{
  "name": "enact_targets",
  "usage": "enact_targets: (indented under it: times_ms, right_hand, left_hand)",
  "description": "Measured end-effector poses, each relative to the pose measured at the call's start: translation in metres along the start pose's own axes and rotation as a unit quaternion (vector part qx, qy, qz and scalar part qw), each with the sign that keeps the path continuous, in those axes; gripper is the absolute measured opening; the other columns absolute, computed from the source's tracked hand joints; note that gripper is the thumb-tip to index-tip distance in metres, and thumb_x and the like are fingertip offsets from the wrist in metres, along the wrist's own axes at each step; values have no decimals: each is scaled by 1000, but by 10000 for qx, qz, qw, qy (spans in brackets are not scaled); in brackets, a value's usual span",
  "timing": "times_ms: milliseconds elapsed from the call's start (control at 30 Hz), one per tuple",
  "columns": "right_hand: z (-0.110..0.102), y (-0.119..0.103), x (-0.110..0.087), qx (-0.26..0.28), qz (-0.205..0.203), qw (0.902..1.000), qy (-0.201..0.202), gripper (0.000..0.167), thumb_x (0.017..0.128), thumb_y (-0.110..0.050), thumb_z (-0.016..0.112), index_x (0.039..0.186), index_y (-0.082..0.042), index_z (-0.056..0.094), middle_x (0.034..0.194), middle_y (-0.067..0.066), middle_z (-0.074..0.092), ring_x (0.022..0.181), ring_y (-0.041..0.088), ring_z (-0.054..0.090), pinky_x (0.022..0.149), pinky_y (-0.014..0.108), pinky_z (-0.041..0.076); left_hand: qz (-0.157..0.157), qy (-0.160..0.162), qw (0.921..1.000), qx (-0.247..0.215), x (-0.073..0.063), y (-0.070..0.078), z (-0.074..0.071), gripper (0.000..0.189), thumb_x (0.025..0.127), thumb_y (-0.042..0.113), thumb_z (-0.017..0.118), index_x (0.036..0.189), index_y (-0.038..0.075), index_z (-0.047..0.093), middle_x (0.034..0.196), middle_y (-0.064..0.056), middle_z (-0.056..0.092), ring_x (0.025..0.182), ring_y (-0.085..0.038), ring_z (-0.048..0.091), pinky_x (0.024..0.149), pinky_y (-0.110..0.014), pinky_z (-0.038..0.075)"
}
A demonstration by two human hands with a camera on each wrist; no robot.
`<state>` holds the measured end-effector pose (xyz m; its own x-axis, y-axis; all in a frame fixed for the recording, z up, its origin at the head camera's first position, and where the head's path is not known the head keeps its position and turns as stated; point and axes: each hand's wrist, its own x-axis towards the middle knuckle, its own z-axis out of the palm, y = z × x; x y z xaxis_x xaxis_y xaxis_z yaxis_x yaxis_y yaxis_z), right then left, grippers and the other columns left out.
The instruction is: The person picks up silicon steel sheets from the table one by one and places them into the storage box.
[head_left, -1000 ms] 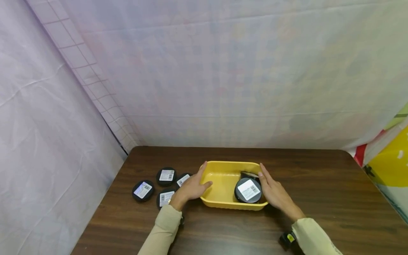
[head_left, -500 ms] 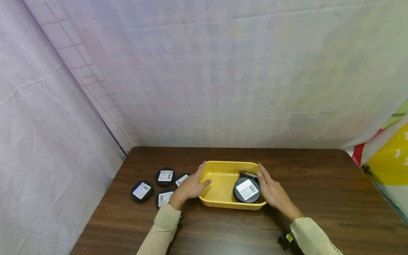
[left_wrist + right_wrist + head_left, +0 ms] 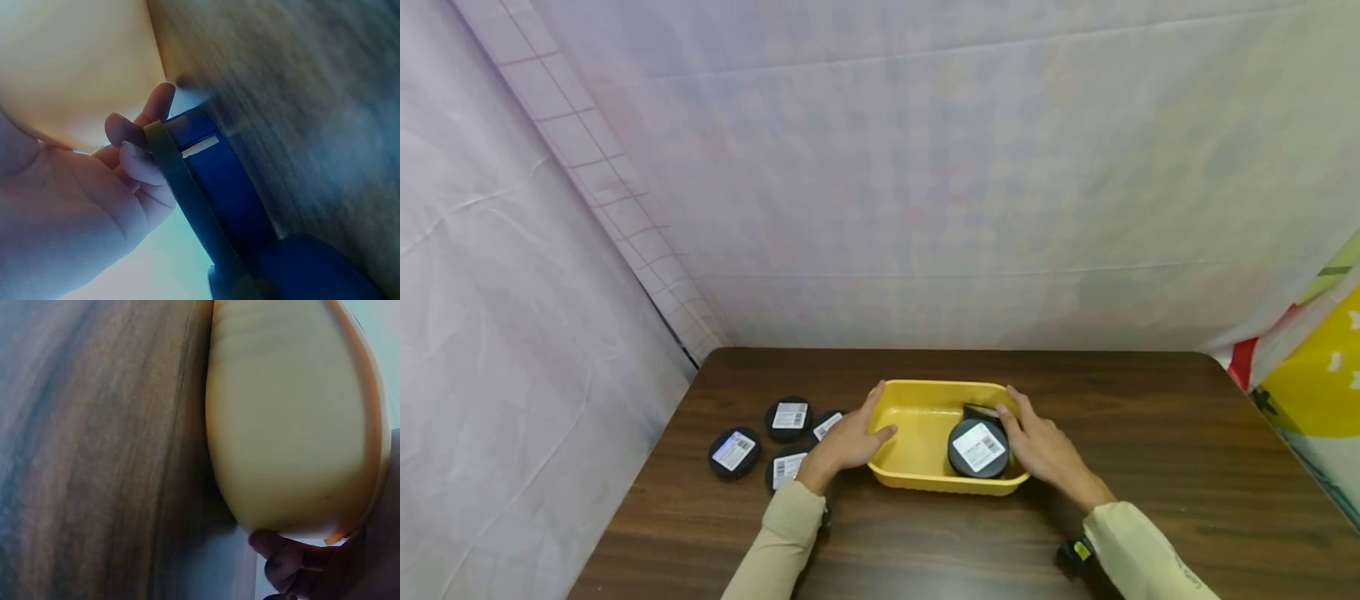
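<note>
Head view, from the left: a black disc (image 3: 734,452) with a white label lies flat on the brown surface (image 3: 1150,433). Just right of it lie an upper disc (image 3: 788,418) and a lower disc (image 3: 785,468), with a fourth disc (image 3: 826,427) partly hidden by the left hand (image 3: 848,440). That hand grips the left end of a yellow tub (image 3: 940,483), thumb over the rim, fingers along the outside; whether its curled fingers touch the nearby discs, I cannot tell. The tub sits between both hands. In its right part rest a labelled disc (image 3: 977,448) and, behind that, a tilted disc (image 3: 980,412). The right hand (image 3: 1048,450) grips the right end, thumb inside near the labelled disc, other fingers bent against the outer wall.
</note>
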<state>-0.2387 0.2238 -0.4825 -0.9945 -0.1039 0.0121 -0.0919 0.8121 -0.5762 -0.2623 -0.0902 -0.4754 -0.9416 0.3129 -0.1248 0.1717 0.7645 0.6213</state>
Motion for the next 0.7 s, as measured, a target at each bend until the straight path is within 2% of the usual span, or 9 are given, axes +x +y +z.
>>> enact_targets:
  times_ms: [267,467,700]
  right_hand:
    - [-6,3,5,-162,-69,9997,-183,70,104,-59,19,161,-18,13,141,33,48,116,55,55,89,65,45]
    - [-3,7,6,31,-122,9999,-105,68,105,-58,19,161,-20,11,141,34,47,120,54,53,95,65,42]
    - [4,8,7,103,-1,9999,-21,67,104,-60,16,161,-25,13,142,32,46,122,55,50,96,65,41]
  left_hand:
    - [30,-42,10000,-16,1,2,1,77,100,43,54,161,26,10,151,-19,44,120,-32,57,103,-53,42]
    - [32,-21,10000,-4,0,4,1,77,100,44,54,161,28,10,151,-18,44,121,-33,56,103,-54,42]
    - [21,-25,10000,11,0,0,0,76,100,45,52,161,27,10,152,-18,43,122,-33,56,102,-53,42]
